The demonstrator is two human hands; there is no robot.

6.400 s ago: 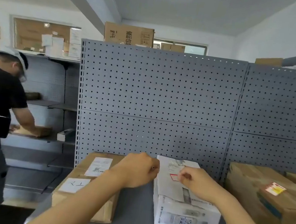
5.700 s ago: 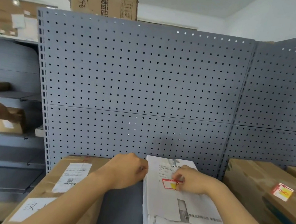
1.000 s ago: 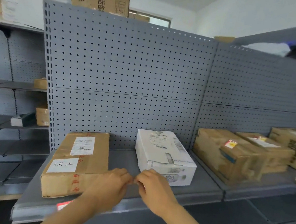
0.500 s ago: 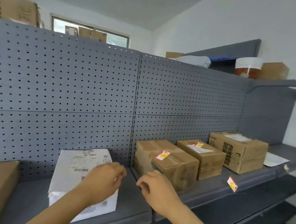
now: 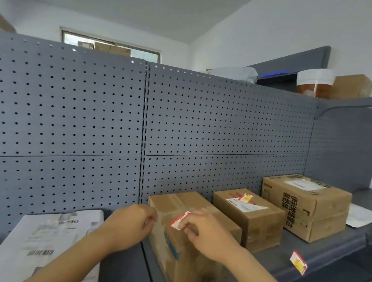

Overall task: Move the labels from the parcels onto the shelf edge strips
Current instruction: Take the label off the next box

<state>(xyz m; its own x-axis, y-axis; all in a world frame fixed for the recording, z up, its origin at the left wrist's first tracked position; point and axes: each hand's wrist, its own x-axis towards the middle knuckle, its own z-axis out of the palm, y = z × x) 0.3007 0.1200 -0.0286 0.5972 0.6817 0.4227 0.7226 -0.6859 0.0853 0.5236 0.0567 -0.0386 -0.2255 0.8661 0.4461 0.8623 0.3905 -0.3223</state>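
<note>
The right hand (image 5: 206, 236) is now pinching a small red, white and yellow label (image 5: 179, 220) on the top front edge of the nearest brown cardboard parcel (image 5: 190, 243), and the label's corner is standing up from the cardboard, so it seems that peeling is beginning. The left hand (image 5: 132, 225) is curled closed just beside the parcel's left face, holding nothing that I can see. Half a second ago both hands were hanging in front of this parcel and the label was lying flat on its top, so the work on this parcel is only starting. A second brown cardboard parcel (image 5: 253, 218) behind is carrying a similar label (image 5: 245, 198), while a third, larger brown carton (image 5: 306, 204) is showing only a white shipping sheet. One red and yellow label (image 5: 297, 266) is already sitting on the grey metal shelf edge strip (image 5: 339, 260) to the right. Compared with the earlier frames, the view is turning right, away from the white printed parcel (image 5: 46, 240), whose label is gone.
</note>
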